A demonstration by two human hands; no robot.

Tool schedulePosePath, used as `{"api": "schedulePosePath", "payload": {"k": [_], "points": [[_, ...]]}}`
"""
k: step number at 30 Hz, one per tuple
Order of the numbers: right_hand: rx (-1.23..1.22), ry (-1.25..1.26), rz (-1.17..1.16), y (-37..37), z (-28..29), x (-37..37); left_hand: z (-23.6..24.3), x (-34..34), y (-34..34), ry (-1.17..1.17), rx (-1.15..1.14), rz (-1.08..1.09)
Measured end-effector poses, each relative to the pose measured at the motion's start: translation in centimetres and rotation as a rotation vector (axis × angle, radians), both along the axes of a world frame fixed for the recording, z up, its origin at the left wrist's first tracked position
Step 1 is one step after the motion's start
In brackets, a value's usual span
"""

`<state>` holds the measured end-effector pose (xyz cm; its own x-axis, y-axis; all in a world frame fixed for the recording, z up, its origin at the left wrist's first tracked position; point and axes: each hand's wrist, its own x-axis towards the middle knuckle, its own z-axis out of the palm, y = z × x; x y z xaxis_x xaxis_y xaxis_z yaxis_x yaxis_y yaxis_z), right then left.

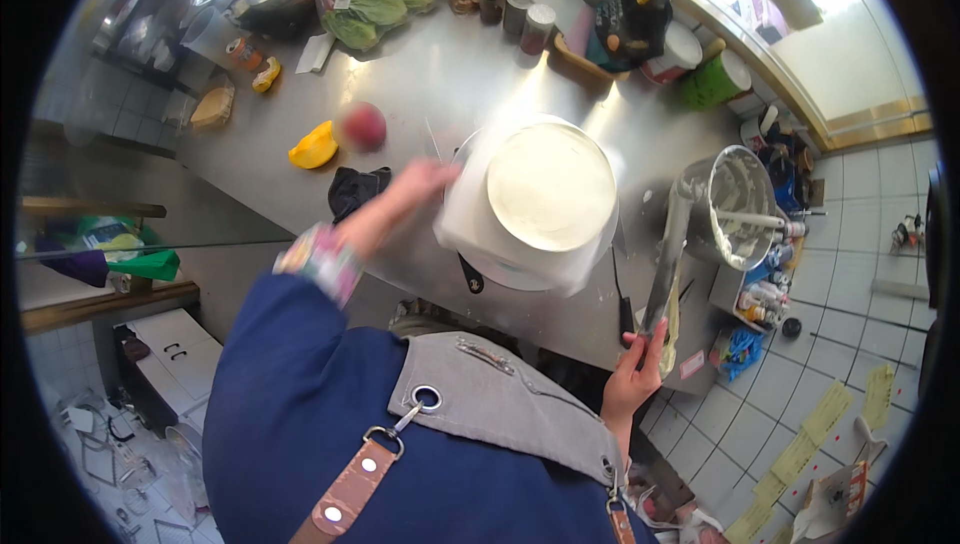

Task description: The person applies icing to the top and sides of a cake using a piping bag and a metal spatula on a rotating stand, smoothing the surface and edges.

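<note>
A round cake with smooth pale cream on top [553, 187] stands on a white square sheet [465, 214], blurred at its edges, over a round turntable [520, 280]. My left hand [425, 182] is at the left edge of the sheet; its fingers are smeared by motion, so I cannot tell whether they touch it. In my right hand [636, 376], low at the right, is a long metal icing spatula [671, 259] with cream along it. Its blade points away from me, beside a metal bowl [715, 174] that has cream and a white-handled tool [750, 218] inside.
Left of the cake lie a red-purple round fruit [362, 128], a yellow fruit piece [314, 146] and a black cloth-like item [357, 190]. Bagged greens [375, 4], jars [537, 28] and a green tin [716, 80] line the back. A black-handled tool [626, 314] lies near the front edge.
</note>
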<state>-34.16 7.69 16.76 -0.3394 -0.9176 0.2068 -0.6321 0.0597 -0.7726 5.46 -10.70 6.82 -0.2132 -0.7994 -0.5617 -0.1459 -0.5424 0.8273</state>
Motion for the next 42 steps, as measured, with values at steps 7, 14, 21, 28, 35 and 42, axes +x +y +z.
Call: {"api": "schedulePosePath", "payload": {"k": [7, 14, 21, 28, 35, 42], "points": [[-0.03, 0.181, 0.322, 0.8, 1.0, 0.8, -3.5, -5.1, 16.6, -0.147, 0.007, -0.189], [0.065, 0.316, 0.376, 2.1, 1.8, -0.5, -4.9, -5.9, 19.9, 0.049, 0.297, -0.111], [0.196, 0.346, 0.373, 3.0, 1.6, -1.0, -5.8, -5.7, 20.4, 0.122, 0.24, 0.003], [0.211, 0.316, 0.364, 2.7, 1.9, -1.2, -6.0, -5.6, 20.5, 0.109, 0.217, 0.024], [0.2, 0.315, 0.362, 2.5, 1.6, -1.5, -6.2, -5.8, 20.4, 0.103, 0.215, 0.027], [0.11, 0.323, 0.371, 2.0, 1.2, -1.2, -6.2, -5.7, 20.2, 0.072, 0.202, 0.017]]}}
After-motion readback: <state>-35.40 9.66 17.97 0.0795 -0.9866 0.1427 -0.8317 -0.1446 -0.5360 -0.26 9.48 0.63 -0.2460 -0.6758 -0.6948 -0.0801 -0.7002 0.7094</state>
